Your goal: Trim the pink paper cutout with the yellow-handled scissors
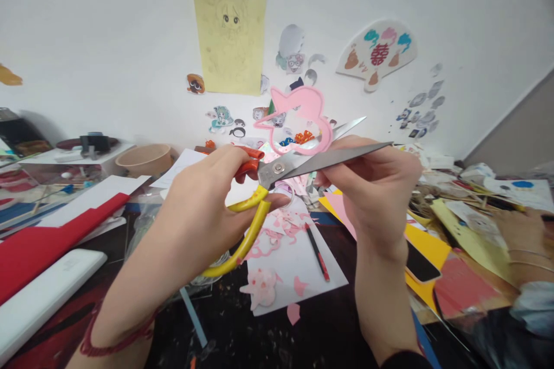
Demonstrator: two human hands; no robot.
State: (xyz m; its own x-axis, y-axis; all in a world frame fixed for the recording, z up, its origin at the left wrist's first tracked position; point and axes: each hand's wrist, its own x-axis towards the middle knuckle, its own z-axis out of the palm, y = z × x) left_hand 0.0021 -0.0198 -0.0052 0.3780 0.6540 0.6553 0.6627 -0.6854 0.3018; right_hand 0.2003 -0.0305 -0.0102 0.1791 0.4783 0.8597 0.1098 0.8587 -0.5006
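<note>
My left hand is closed around the yellow and orange handles of a pair of scissors. The blades point right and stand slightly apart. Between my right hand's thumb and fingers, behind the blades, is a pink paper cutout with a rounded, ear-like outline and an opening in its middle. The blades cross in front of its lower right edge; whether they touch the paper I cannot tell. Below, a white sheet carries pink scraps, a pink cat-like paper figure and a red and black pen.
At left lie a long white case and a red sheet, with a tan bowl behind. On the right are a phone, coloured papers and another person's hand. A wall with drawings stands behind.
</note>
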